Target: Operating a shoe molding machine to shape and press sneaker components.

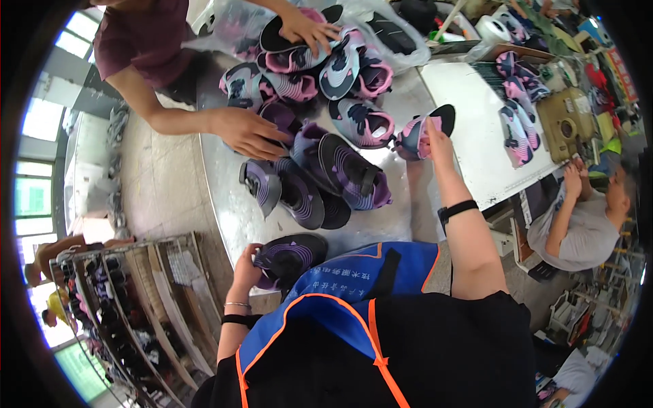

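at the near left, the left hand (246,266) curls its fingers around the edge of a dark purple shoe (289,257) resting on the near rim of the metal table (224,197). far beyond it, a co-worker's hands (248,132) press on a pile of purple and pink shoes (320,129), with a clear plastic bag (381,30) behind. further right, the right hand (435,139) pinches a pink and grey shoe (418,136) above the table, beside a white board (469,129). far right stands a red sign (619,71).

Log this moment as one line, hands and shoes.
left hand: holds dark purple shoe | right hand: holds pink shoe | shoe pile on metal table
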`<control>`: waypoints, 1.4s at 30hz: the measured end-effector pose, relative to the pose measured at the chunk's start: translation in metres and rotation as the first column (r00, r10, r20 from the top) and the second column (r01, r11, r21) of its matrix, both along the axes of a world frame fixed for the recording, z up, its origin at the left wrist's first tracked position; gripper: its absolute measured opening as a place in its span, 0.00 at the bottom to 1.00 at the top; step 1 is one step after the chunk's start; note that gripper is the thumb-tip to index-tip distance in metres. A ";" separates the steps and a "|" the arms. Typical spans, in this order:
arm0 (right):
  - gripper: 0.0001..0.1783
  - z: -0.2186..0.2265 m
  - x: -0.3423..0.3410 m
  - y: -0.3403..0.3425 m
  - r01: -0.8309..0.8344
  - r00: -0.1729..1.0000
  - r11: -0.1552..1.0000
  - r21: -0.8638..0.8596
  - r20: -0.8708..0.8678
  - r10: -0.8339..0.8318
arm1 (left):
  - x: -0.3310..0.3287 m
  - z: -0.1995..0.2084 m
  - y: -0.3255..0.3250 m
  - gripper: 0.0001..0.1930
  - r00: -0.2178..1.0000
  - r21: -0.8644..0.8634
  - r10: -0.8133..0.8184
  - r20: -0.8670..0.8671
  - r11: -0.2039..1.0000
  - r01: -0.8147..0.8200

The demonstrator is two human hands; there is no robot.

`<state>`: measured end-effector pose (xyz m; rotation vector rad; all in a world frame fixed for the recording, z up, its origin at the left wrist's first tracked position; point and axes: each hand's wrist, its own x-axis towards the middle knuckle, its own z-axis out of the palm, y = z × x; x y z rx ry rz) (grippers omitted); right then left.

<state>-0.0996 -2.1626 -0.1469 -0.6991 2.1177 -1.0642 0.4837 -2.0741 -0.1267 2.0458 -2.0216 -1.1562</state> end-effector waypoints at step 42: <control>0.51 0.028 0.160 0.057 -0.734 0.610 0.672 0.098 -0.342 0.715 | -0.056 0.057 -0.157 0.27 0.862 -0.285 -0.478 -0.168 0.861 0.422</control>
